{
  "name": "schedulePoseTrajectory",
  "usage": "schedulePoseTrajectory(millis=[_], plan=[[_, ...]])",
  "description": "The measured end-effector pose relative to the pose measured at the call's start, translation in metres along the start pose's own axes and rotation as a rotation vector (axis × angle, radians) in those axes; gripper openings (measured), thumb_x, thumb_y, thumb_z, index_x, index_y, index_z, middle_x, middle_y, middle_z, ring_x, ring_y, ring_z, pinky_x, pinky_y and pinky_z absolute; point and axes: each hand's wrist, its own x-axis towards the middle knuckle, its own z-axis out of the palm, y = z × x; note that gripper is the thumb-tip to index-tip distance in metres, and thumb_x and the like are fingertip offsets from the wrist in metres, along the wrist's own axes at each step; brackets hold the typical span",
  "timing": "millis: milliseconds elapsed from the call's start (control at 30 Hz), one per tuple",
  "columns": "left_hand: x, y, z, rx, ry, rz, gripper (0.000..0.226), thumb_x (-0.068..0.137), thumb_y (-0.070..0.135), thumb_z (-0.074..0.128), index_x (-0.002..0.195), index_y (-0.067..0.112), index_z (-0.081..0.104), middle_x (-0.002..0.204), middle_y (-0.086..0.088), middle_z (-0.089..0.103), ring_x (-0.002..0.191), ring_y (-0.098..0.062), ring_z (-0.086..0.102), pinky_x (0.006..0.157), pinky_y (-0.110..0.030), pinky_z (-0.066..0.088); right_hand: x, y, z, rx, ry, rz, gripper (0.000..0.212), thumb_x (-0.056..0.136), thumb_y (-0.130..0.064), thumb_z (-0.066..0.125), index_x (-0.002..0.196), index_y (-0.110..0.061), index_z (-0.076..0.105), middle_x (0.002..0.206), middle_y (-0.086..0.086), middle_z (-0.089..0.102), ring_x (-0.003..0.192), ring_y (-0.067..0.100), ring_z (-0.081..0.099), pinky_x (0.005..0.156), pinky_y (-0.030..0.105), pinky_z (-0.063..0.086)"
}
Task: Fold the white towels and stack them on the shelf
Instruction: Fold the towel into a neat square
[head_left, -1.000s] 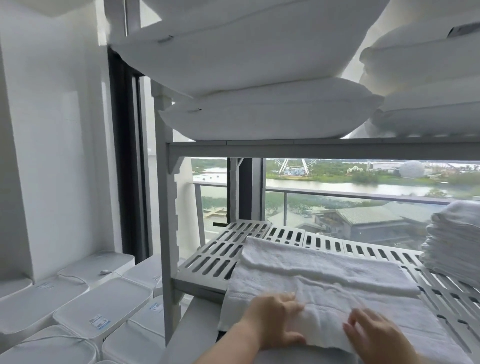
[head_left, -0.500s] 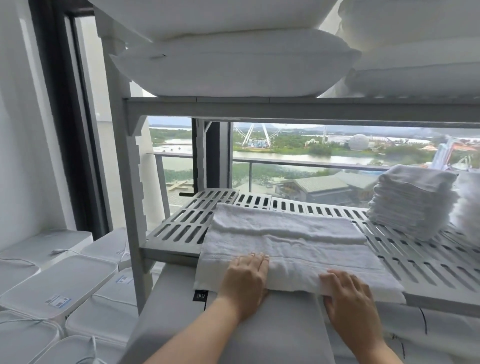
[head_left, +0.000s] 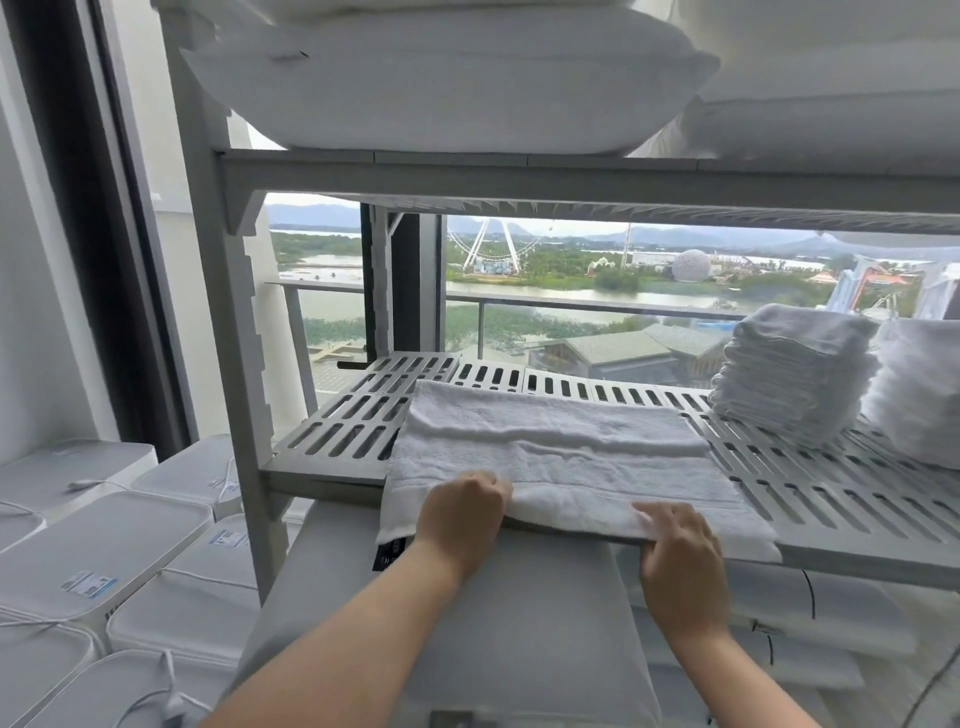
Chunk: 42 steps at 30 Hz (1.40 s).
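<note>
A white towel (head_left: 556, 447) lies partly folded lengthwise on the slotted grey shelf (head_left: 343, 436), its near edge hanging over the shelf front. My left hand (head_left: 460, 512) is curled on the near folded edge toward the towel's left end. My right hand (head_left: 675, 545) pinches the same near edge further right, at the shelf's front lip. A stack of folded white towels (head_left: 795, 374) stands at the right of the same shelf.
White pillows (head_left: 447, 78) fill the shelf above, low over the work area. More white bedding (head_left: 919, 389) sits at the far right. Pillows (head_left: 519, 623) lie under the shelf. White lidded boxes (head_left: 104, 551) cover the floor at left. A window is behind.
The view has dropped and shifted right. My left hand went from flat to curled on the towel's near edge. My right hand has closed on the same edge.
</note>
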Motion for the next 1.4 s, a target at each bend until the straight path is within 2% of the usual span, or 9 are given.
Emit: schedulePoseTrajectory(millis=[100, 267, 433, 633, 867, 1067, 1200, 1333, 1400], plan=[[0.007, -0.001, -0.017, 0.0, -0.022, -0.075, 0.032, 0.087, -0.006, 0.049, 0.104, 0.017, 0.065, 0.095, -0.001, 0.067, 0.088, -0.023, 0.068, 0.062, -0.031, 0.043, 0.003, 0.002, 0.0, -0.036, 0.024, 0.075, 0.034, 0.08, 0.009, 0.061, 0.104, -0.013, 0.071, 0.094, 0.008, 0.066, 0.092, 0.032, 0.06, 0.082, 0.043, 0.044], [0.039, -0.005, -0.027, -0.016, 0.091, -0.1, 0.035, 0.095, -0.003, 0.046, 0.111, 0.019, 0.069, 0.093, -0.001, 0.067, 0.073, -0.019, 0.065, 0.058, -0.027, 0.046, 0.048, -0.004, 0.003, -0.099, 0.114, 0.105, 0.023, 0.089, -0.004, 0.059, 0.104, -0.018, 0.069, 0.09, 0.008, 0.067, 0.087, 0.031, 0.059, 0.077, 0.039, 0.033], [0.088, -0.018, -0.022, 0.031, 0.186, -0.114, 0.026, 0.101, 0.005, 0.049, 0.105, 0.018, 0.07, 0.094, -0.004, 0.068, 0.081, -0.019, 0.065, 0.077, -0.031, 0.059, 0.11, 0.003, 0.016, -0.172, 0.182, -0.04, 0.024, 0.085, -0.005, 0.061, 0.103, -0.019, 0.066, 0.087, 0.006, 0.064, 0.084, 0.031, 0.058, 0.079, 0.043, 0.039], [0.162, -0.034, -0.007, 0.165, 0.142, -0.148, 0.03, 0.094, -0.006, 0.046, 0.098, 0.013, 0.069, 0.079, -0.003, 0.061, 0.068, -0.02, 0.055, 0.064, -0.031, 0.05, 0.184, 0.021, 0.051, -0.183, 0.182, -0.203, 0.016, 0.086, -0.011, 0.06, 0.099, -0.017, 0.068, 0.085, 0.004, 0.068, 0.081, 0.028, 0.06, 0.081, 0.042, 0.04], [0.231, -0.047, 0.029, 0.329, -0.058, -0.185, 0.031, 0.077, -0.012, 0.042, 0.08, 0.014, 0.059, 0.067, -0.001, 0.05, 0.068, -0.024, 0.05, 0.078, -0.038, 0.047, 0.257, 0.045, 0.117, -0.084, -0.111, -0.249, 0.019, 0.087, -0.016, 0.056, 0.098, -0.021, 0.071, 0.095, 0.003, 0.073, 0.094, 0.028, 0.063, 0.086, 0.038, 0.041], [0.243, -0.065, 0.071, 0.286, -0.258, -0.293, 0.025, 0.096, 0.005, 0.043, 0.107, 0.02, 0.061, 0.089, -0.002, 0.065, 0.079, -0.023, 0.056, 0.084, -0.036, 0.049, 0.272, 0.062, 0.158, -0.047, -0.521, -0.117, 0.021, 0.092, -0.038, 0.05, 0.094, -0.023, 0.065, 0.105, 0.006, 0.071, 0.102, 0.029, 0.061, 0.091, 0.039, 0.044], [0.243, -0.08, 0.079, 0.284, -0.204, -0.255, 0.017, 0.103, 0.022, 0.048, 0.105, 0.022, 0.065, 0.086, 0.001, 0.068, 0.077, -0.021, 0.061, 0.079, -0.037, 0.055, 0.272, 0.058, 0.158, -0.066, -0.49, -0.117, 0.034, 0.089, -0.055, 0.053, 0.102, -0.025, 0.064, 0.107, 0.002, 0.07, 0.106, 0.025, 0.06, 0.094, 0.04, 0.041], [0.248, -0.082, 0.081, 0.366, 0.06, -0.105, 0.007, 0.091, 0.027, 0.072, 0.097, 0.022, 0.071, 0.099, -0.001, 0.073, 0.094, -0.021, 0.068, 0.117, -0.055, 0.033, 0.262, 0.042, 0.149, -0.137, -0.245, -0.271, 0.035, 0.089, -0.048, 0.062, 0.114, -0.023, 0.062, 0.113, 0.002, 0.065, 0.111, 0.026, 0.057, 0.102, 0.043, 0.038], [0.246, -0.08, 0.083, 0.288, 0.037, -0.063, 0.007, 0.093, 0.025, 0.07, 0.087, 0.021, 0.07, 0.089, 0.002, 0.069, 0.086, -0.019, 0.066, 0.104, -0.046, 0.049, 0.258, 0.025, 0.145, -0.073, -0.178, -0.378, 0.025, 0.091, -0.039, 0.063, 0.106, -0.02, 0.066, 0.104, 0.001, 0.067, 0.103, 0.025, 0.06, 0.096, 0.042, 0.043]])
